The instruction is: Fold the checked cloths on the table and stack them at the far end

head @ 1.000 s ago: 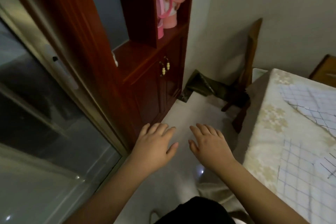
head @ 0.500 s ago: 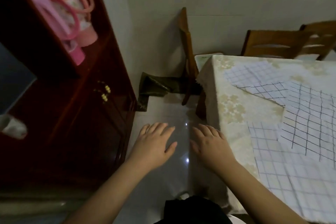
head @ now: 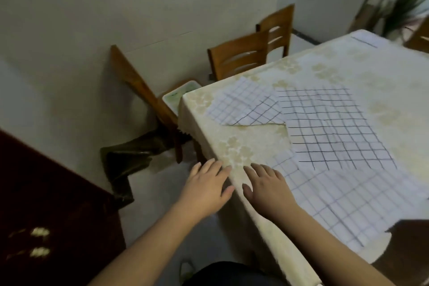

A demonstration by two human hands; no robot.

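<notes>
Three checked cloths lie flat and overlapping on the table (head: 243, 146), which wears a cream flowered cover. The nearest cloth (head: 343, 202) has faint blue lines. A dark-lined cloth (head: 329, 127) overlaps it in the middle. A smaller pale one (head: 241, 105) lies near the table's left corner. At the far end lies another white cloth (head: 365, 40). My left hand (head: 206, 189) hovers with straight fingers just off the table's left edge. My right hand (head: 267, 186) is flat over the table edge, next to the nearest cloth's corner. Neither hand holds anything.
Two wooden chairs (head: 239, 58) stand against the wall behind the table, and another chair (head: 144, 93) leans by its corner. A dark bag (head: 130, 158) lies on the floor. A dark red cabinet (head: 46, 216) fills the lower left. A plant (head: 404, 7) stands far right.
My view has swung right from the cabinet to the table. Both hands, still flat and empty, now reach the table's left edge instead of hovering over the floor.
</notes>
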